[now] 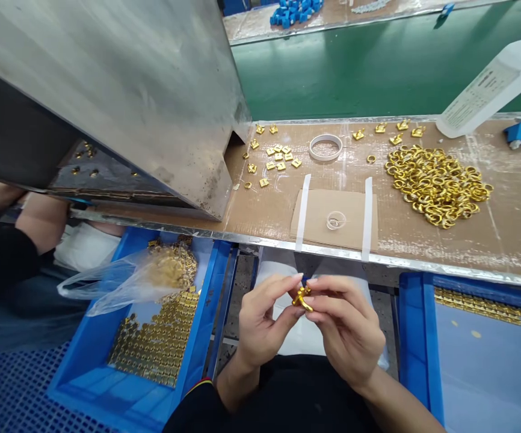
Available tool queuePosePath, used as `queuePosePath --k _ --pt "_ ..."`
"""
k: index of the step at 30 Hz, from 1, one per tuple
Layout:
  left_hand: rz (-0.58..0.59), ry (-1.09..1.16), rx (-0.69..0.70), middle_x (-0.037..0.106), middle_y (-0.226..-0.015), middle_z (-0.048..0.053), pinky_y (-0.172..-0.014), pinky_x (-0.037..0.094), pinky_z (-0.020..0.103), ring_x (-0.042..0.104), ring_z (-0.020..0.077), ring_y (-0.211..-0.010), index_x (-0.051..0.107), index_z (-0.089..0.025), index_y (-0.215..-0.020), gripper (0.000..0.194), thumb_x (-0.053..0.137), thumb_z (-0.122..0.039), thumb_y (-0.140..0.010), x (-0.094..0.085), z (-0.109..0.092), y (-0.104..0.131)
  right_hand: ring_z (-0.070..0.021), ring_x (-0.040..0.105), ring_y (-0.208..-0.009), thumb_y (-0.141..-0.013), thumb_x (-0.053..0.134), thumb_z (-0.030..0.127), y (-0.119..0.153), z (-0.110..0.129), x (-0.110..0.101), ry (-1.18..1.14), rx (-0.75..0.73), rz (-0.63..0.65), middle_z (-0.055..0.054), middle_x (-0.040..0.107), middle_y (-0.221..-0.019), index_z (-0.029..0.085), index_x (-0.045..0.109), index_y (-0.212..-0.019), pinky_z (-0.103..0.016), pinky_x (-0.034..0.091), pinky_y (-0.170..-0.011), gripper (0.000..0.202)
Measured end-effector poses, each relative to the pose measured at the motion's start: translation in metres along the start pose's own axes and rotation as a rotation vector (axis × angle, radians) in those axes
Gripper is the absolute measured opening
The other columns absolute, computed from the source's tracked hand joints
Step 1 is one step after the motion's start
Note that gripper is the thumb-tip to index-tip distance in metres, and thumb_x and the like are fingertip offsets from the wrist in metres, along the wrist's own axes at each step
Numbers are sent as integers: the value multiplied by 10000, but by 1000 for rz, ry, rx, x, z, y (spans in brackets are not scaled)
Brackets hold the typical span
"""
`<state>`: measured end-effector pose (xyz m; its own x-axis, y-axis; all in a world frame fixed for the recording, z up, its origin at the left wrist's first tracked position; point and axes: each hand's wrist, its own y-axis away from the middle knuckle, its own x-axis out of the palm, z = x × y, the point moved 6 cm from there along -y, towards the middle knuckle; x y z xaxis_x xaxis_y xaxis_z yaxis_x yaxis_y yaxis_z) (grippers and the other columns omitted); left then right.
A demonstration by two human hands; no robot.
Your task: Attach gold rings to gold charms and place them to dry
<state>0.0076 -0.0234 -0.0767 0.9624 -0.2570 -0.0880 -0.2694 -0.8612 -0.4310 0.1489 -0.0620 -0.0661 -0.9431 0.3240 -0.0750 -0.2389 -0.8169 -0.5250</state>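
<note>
Both my hands meet in front of my body, just below the bench edge. Between their fingertips is a small shiny gold metal piece [302, 297]. My left hand [265, 319] pinches it from the left, and my right hand [348, 328] grips it from the right; the fingers cover part of its shape. Beyond them on the bench lies a cardboard pad [317, 207] with two white tape strips and a small clear round dish [336, 221]. A heap of gold rings [438, 183] sits at the right, and small gold square pieces [280, 156] lie scattered behind the pad.
A metal housing [152, 90] stands at the left. Blue trays [215, 300] [416, 337] flank me, the left one with gold parts and a plastic bag [129, 279]. Also present are a tape roll [326, 147], a tilted white bottle [486, 90], and another person's arm [44, 219].
</note>
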Motion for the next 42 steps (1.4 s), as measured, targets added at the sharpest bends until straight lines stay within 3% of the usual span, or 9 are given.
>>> queuePosePath --k 3,7,14,19,22,25,28,34,42 --pt "30 36 43 719 -925 54 -699 549 260 653 154 -804 704 -233 -1294 367 723 -284 -931 3 3 -3 -188 704 -839 -1001 642 222 0 -5 0 -72 97 9 -65 688 -992 246 744 -1002 -316 634 -703 104" --pt "6 8 61 686 -977 56 -749 559 268 648 155 -872 722 -232 -1250 320 725 -265 -931 3 6 -5 -196 677 -889 -1007 636 270 -4 -7 -3 -46 145 53 -69 652 -995 237 721 -978 -308 610 -714 95" --pt "33 -39 178 696 -971 41 -677 556 229 655 126 -822 693 -255 -1285 349 670 -142 -956 4 -5 -8 -148 576 -666 -1074 495 371 -16 3 1 -23 22 312 -16 604 -770 211 587 -923 -257 483 -578 239" --pt "103 18 200 685 -918 40 -685 540 237 638 126 -791 694 -226 -1288 345 699 -194 -945 4 -5 -10 -136 484 -586 -1098 406 317 -14 5 3 20 -57 383 10 535 -691 216 532 -886 -256 399 -537 267" --pt "102 180 96 669 -943 58 -725 534 275 616 156 -823 712 -224 -1267 455 685 -509 -913 4 4 -12 -145 492 -607 -1079 409 270 -9 3 6 -31 -50 395 -1 537 -706 218 513 -872 -259 399 -545 237" --pt "-118 339 -65 666 -1042 89 -819 521 320 588 190 -916 737 -233 -1219 641 442 -724 -933 2 15 -15 -156 499 -629 -1070 387 254 -2 1 14 -71 -49 445 -19 555 -726 217 503 -851 -267 399 -558 250" --pt "-184 406 -219 685 -1086 99 -872 499 342 592 217 -1001 762 -232 -1139 685 272 -691 -1004 13 18 -20 -154 463 -607 -1084 363 275 6 0 24 -75 -95 510 -12 539 -705 220 492 -825 -273 366 -550 295" --pt "-102 453 -452 710 -1103 112 -941 479 396 628 264 -1081 745 -198 -1047 795 144 -715 -1000 28 19 -27 -143 373 -547 -1118 311 322 13 -2 33 -100 -149 567 23 481 -656 228 460 -812 -283 303 -539 354" --pt "14 480 -450 727 -1059 121 -1004 480 431 682 273 -1025 755 -175 -1030 845 132 -744 -978 30 13 -26 -143 376 -543 -1100 336 222 15 -2 37 -88 -107 543 29 465 -632 230 442 -765 -275 309 -536 351"
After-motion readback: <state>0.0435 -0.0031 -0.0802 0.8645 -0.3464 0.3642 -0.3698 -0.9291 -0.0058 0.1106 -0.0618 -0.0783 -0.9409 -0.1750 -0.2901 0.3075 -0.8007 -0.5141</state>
